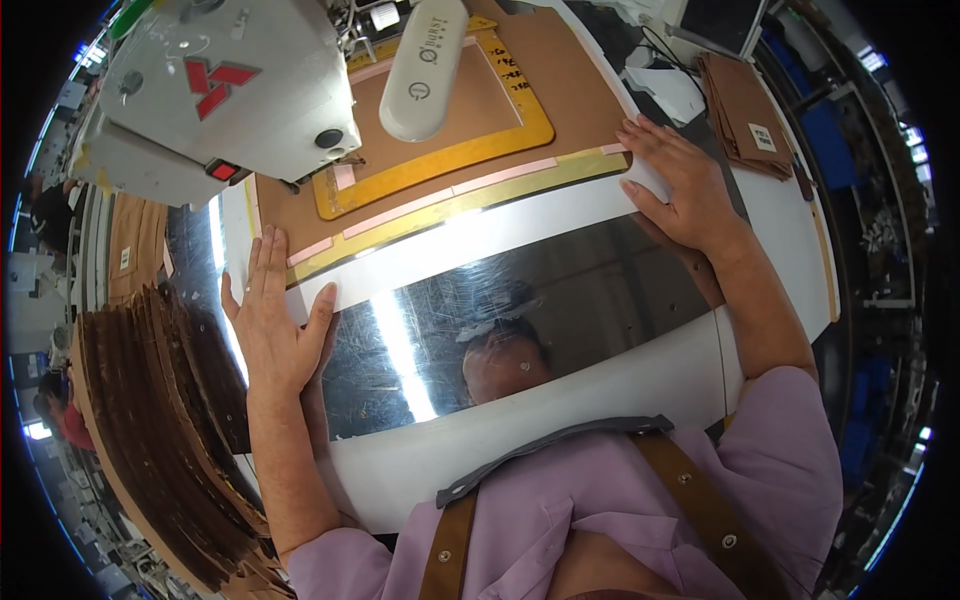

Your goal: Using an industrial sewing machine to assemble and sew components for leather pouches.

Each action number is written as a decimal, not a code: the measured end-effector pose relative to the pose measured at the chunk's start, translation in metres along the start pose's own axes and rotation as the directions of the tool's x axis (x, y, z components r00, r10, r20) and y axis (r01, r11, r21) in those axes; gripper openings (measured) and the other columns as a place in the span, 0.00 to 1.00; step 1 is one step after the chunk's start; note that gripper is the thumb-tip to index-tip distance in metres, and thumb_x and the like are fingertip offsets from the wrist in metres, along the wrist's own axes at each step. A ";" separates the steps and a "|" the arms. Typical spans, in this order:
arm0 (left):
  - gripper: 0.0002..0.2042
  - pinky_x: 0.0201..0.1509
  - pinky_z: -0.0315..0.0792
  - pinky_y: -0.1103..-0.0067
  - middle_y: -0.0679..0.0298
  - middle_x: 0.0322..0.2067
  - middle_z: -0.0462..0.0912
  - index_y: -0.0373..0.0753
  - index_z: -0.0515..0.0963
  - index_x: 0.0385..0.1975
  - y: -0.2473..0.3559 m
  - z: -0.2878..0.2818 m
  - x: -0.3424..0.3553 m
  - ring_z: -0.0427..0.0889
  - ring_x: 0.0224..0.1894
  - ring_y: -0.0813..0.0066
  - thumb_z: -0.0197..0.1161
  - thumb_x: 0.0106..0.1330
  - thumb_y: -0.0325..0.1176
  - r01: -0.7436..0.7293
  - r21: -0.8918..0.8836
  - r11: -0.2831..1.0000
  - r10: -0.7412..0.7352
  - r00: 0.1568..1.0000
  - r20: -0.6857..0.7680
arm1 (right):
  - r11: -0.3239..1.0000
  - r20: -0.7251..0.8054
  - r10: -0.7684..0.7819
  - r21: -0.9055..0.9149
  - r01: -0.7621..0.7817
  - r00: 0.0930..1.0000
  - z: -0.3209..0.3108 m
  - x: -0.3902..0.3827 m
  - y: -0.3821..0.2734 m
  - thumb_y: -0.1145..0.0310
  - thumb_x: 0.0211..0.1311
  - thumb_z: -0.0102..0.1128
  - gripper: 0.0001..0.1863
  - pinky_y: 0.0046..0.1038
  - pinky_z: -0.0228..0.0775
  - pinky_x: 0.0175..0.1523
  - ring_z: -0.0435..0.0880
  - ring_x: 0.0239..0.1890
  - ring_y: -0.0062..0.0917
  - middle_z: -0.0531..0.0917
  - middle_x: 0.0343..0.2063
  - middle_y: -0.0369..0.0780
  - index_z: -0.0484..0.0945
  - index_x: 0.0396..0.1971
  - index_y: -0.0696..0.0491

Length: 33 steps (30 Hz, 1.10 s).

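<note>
My left hand (272,325) lies with its fingers spread on the near left corner of a white sheet-like board (480,222). On the right, my right hand (682,185) rests at the board's other near corner, thumb apart from its fingers. Between them is a brown panel (590,100), edged on the near side by a yellowish strip (455,205) and pink tape (400,212). A flat yellow frame (440,172) with a rectangular opening sits on the panel. Neither hand grasps anything; both touch the edges from above.
A grey sewing machine head (220,90) and a white oval device (425,70) overhang the panel. A shiny metal plate (580,300) lies nearer me. Brown pieces are stacked at left (150,400); more brown pieces (735,110) lie at far right, beside white paper (665,95).
</note>
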<state>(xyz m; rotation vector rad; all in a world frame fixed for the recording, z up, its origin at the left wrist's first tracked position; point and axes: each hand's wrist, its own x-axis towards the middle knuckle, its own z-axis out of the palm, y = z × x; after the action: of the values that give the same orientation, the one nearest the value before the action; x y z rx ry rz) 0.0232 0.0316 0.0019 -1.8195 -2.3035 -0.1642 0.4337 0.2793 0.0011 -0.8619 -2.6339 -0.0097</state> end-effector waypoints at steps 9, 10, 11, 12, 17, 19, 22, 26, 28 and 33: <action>0.35 0.79 0.39 0.54 0.54 0.70 0.69 0.38 0.66 0.71 -0.003 0.001 0.003 0.63 0.75 0.59 0.56 0.69 0.53 -0.024 -0.094 0.995 0.019 0.998 -0.054 | 1.000 -0.246 0.008 0.014 -0.005 0.969 0.010 -0.003 0.006 0.54 0.64 0.64 0.21 0.40 0.70 0.64 0.82 0.57 0.33 0.85 0.50 0.40 0.82 0.50 0.53; 0.34 0.79 0.39 0.54 0.54 0.70 0.69 0.38 0.66 0.71 -0.003 0.001 0.003 0.64 0.75 0.59 0.56 0.69 0.52 0.017 -0.066 0.998 -0.019 0.999 -0.036 | 0.995 -0.279 0.051 0.091 -0.027 0.959 0.008 -0.003 0.008 0.54 0.63 0.65 0.20 0.39 0.72 0.61 0.84 0.52 0.32 0.86 0.46 0.38 0.83 0.47 0.52; 0.34 0.79 0.39 0.54 0.54 0.70 0.69 0.38 0.66 0.71 -0.004 0.002 0.003 0.64 0.75 0.59 0.56 0.69 0.52 -0.017 -0.066 0.998 0.014 0.999 -0.052 | 0.997 -0.307 0.053 0.074 -0.032 0.950 0.004 -0.003 0.013 0.54 0.63 0.65 0.20 0.39 0.72 0.61 0.84 0.52 0.32 0.86 0.46 0.38 0.83 0.47 0.52; 0.34 0.79 0.39 0.54 0.54 0.70 0.69 0.38 0.66 0.71 -0.005 0.003 0.003 0.64 0.74 0.58 0.56 0.69 0.52 0.002 -0.084 0.996 -0.006 0.999 -0.049 | 0.998 -0.322 0.054 0.005 -0.055 0.945 -0.001 -0.003 0.019 0.55 0.62 0.67 0.19 0.39 0.74 0.58 0.84 0.49 0.32 0.86 0.43 0.37 0.83 0.46 0.52; 0.32 0.79 0.41 0.54 0.53 0.70 0.69 0.38 0.67 0.70 -0.008 0.008 0.002 0.66 0.73 0.57 0.55 0.71 0.51 -0.003 -0.102 0.995 -0.003 0.998 -0.060 | 0.923 -0.362 0.251 -0.191 -0.335 0.898 -0.038 -0.027 0.079 0.54 0.59 0.70 0.19 0.40 0.77 0.48 0.83 0.47 0.34 0.83 0.40 0.38 0.82 0.42 0.52; 0.32 0.79 0.41 0.54 0.53 0.70 0.69 0.38 0.67 0.70 -0.007 0.008 0.002 0.66 0.73 0.57 0.55 0.71 0.51 0.013 -0.093 0.996 -0.017 0.999 -0.047 | 0.847 -0.276 0.387 -0.271 -0.457 0.880 -0.042 -0.046 0.099 0.54 0.59 0.70 0.19 0.40 0.77 0.48 0.83 0.47 0.34 0.83 0.40 0.38 0.81 0.42 0.51; 0.32 0.79 0.41 0.54 0.53 0.70 0.69 0.38 0.67 0.70 -0.006 0.007 0.002 0.66 0.73 0.56 0.55 0.71 0.51 0.015 -0.096 0.995 -0.020 0.998 -0.051 | 0.824 -0.272 0.372 -0.343 -0.451 0.887 -0.040 -0.073 0.122 0.55 0.60 0.69 0.16 0.38 0.78 0.46 0.83 0.47 0.34 0.83 0.40 0.38 0.82 0.41 0.51; 0.31 0.79 0.42 0.54 0.53 0.70 0.68 0.38 0.67 0.70 -0.008 0.010 0.002 0.66 0.73 0.56 0.55 0.71 0.49 -0.025 -0.105 0.994 0.017 0.997 -0.082 | 0.867 -0.363 0.290 -0.293 -0.403 0.886 -0.030 -0.087 0.132 0.59 0.62 0.65 0.10 0.36 0.79 0.46 0.84 0.43 0.32 0.84 0.34 0.34 0.84 0.36 0.50; 0.30 0.79 0.42 0.55 0.53 0.70 0.69 0.38 0.67 0.70 -0.009 0.011 0.003 0.67 0.72 0.57 0.56 0.71 0.48 0.015 -0.091 0.996 -0.020 0.998 -0.055 | 0.854 -0.407 0.318 -0.268 -0.445 0.856 -0.035 -0.086 0.132 0.60 0.63 0.65 0.08 0.35 0.79 0.45 0.85 0.41 0.31 0.85 0.33 0.32 0.85 0.35 0.49; 0.26 0.75 0.51 0.57 0.57 0.63 0.78 0.38 0.74 0.64 0.009 -0.002 0.001 0.76 0.65 0.59 0.58 0.71 0.45 -0.046 0.096 0.994 0.065 0.978 -0.200 | 0.909 -0.607 0.053 -0.299 -0.290 0.793 -0.066 -0.069 0.097 0.66 0.60 0.67 0.06 0.35 0.77 0.42 0.84 0.38 0.31 0.86 0.36 0.34 0.84 0.33 0.51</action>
<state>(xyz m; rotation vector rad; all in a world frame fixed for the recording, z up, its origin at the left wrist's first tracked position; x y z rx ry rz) 0.0318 0.0337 0.0037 -1.7338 -2.0845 -0.2213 0.5628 0.3106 0.0281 -1.0219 -1.9740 -0.6575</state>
